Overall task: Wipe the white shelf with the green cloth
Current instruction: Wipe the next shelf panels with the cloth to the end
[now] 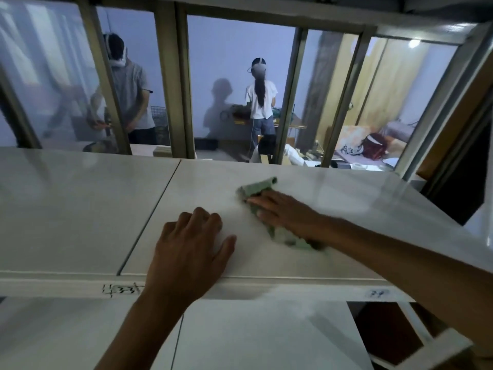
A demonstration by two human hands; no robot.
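The white shelf (80, 209) runs across the middle of the view, made of two panels with a dark seam between them. A crumpled green cloth (257, 186) lies on the right panel. My right hand (282, 212) is pressed flat on top of the cloth, with cloth showing beyond the fingertips and under the wrist. My left hand (189, 247) rests palm down on the bare shelf near the front edge, fingers slightly curled, holding nothing.
A window with metal frames (181, 84) rises behind the shelf; two people stand in the room beyond it. A lower white shelf (253, 335) sits below the front edge. A dark opening (378, 329) lies at the lower right.
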